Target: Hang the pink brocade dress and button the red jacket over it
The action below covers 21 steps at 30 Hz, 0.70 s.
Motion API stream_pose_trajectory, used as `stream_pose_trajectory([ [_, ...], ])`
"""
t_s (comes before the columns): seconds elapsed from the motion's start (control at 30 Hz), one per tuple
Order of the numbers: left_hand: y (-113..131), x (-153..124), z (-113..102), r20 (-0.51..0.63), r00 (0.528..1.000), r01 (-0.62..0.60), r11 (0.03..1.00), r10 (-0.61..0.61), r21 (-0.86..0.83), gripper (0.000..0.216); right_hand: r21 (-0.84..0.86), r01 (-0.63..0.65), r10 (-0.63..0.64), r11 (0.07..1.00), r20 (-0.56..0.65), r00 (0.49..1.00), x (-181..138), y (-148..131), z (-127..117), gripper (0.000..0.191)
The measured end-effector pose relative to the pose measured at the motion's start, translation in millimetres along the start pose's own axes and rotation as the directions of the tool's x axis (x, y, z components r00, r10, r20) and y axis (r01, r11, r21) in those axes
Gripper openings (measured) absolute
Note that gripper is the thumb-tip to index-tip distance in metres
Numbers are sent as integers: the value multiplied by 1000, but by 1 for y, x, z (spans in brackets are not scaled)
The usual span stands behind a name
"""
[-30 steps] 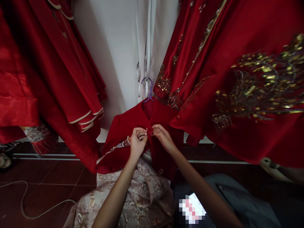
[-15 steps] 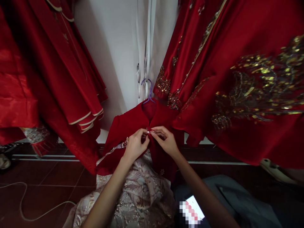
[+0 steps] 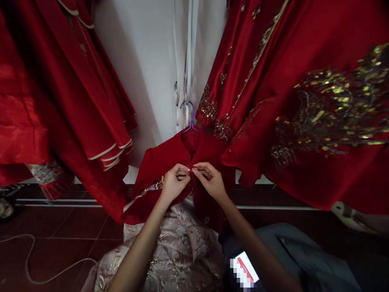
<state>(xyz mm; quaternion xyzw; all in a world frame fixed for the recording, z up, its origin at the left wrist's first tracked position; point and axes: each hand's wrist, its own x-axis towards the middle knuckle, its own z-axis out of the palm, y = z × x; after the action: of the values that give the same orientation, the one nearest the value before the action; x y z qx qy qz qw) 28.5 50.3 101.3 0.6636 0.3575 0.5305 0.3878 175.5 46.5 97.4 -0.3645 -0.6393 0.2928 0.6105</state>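
Note:
A red jacket [image 3: 161, 156] hangs open-necked from a purple hanger [image 3: 192, 115] in front of me. At its front opening, just below the collar, is a small beaded fastening [image 3: 190, 168]. My left hand [image 3: 174, 183] pinches one side of it between thumb and forefinger. The other side is pinched in my right hand [image 3: 213, 182], fingertips nearly touching the left ones. The fingers cover most of the fastening, so I cannot tell whether it is joined. Bead fringe [image 3: 156, 185] trims the jacket beside my left hand. Below lies pale, shiny brocade fabric [image 3: 185, 239].
Red garments [image 3: 100, 117] with cream piping hang at left, and red ones with gold sequins [image 3: 331, 109] at right. White straps [image 3: 189, 52] hang behind the hanger. A lit phone [image 3: 247, 265] lies lower right by grey-blue cloth [image 3: 285, 247]. A pale cable [image 3: 30, 259] crosses the tiled floor.
My hands stay at the fastening with small finger shifts; the left fingers have turned slightly and the pearl between the fingertips shows less. The jacket has hardly moved.

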Motion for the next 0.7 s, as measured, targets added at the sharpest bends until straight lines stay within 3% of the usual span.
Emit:
stream_pose_trajectory([
  [0.13,11,-1,-6,82,995,-77,969,59,234,14,-71,28,-29,997,-9,1000,1,-4,1,20],
  [0.3,32,4,-18,296,947,-276,794,127,542,5,-116,36,-38,993,-11,999,0,-7,-2,19],
  [0.47,39,9,-21,364,921,-352,698,139,624,8,-104,38,-41,994,-18,999,-1,-8,-3,19],
  [0.7,34,10,-18,343,931,-326,713,127,621,9,-103,31,-35,994,-36,999,-2,-9,-3,27],
])
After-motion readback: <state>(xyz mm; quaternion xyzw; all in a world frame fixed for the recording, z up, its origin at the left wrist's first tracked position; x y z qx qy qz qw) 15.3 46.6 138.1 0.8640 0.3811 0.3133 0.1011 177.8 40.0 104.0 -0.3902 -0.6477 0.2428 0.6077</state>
